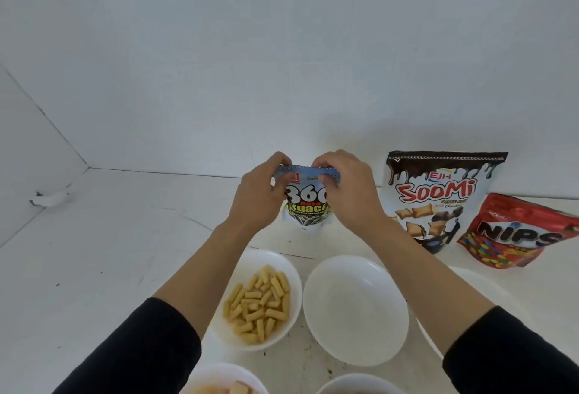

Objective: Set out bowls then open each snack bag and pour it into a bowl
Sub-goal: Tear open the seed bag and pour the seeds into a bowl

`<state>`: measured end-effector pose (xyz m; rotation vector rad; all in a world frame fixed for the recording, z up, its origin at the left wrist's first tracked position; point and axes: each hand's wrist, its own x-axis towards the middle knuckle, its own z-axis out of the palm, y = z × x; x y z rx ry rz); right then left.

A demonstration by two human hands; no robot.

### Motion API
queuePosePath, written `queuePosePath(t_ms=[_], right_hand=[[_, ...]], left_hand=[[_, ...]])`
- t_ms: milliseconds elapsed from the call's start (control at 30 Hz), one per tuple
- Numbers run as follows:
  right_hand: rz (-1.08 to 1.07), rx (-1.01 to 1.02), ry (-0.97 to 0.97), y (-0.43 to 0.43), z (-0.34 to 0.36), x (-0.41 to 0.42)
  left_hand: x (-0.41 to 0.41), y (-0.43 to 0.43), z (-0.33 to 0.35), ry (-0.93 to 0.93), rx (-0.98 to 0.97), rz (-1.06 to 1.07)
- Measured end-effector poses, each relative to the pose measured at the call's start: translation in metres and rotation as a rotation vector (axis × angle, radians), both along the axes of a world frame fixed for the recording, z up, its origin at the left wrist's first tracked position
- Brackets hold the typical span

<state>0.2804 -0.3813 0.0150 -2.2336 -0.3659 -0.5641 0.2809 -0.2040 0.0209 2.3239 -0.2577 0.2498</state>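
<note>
I hold a small blue and white snack bag marked "360 Kuaci" (306, 205) upright above the table. My left hand (260, 193) pinches its top edge on the left side and my right hand (347, 187) pinches the top edge on the right. Just below stands an empty white bowl (355, 309). To its left a white bowl (282, 263) holds yellow stick snacks (258, 304). A third white bowl (476, 287) lies partly hidden under my right forearm.
A white and brown "Soomi" bag (438, 199) stands against the wall at the right, with a red "Nips" bag (520, 234) lying beside it. Two more bowls (219, 378) (360, 386) peek in at the bottom edge. White walls close in behind and on the left.
</note>
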Motion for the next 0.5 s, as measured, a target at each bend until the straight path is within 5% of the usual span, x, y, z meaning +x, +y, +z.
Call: queuePosePath(t_ms=[233,500], right_hand=[[0.126,0.089,-0.161,0.064,0.048,-0.029],[0.332,0.090,-0.126,0.171,0.064,-0.075]], left_hand=[[-0.046,0.068,0.051,-0.121,-0.071,0.073],[-0.118,0.183,0.068,-0.113,-0.058,0.201]])
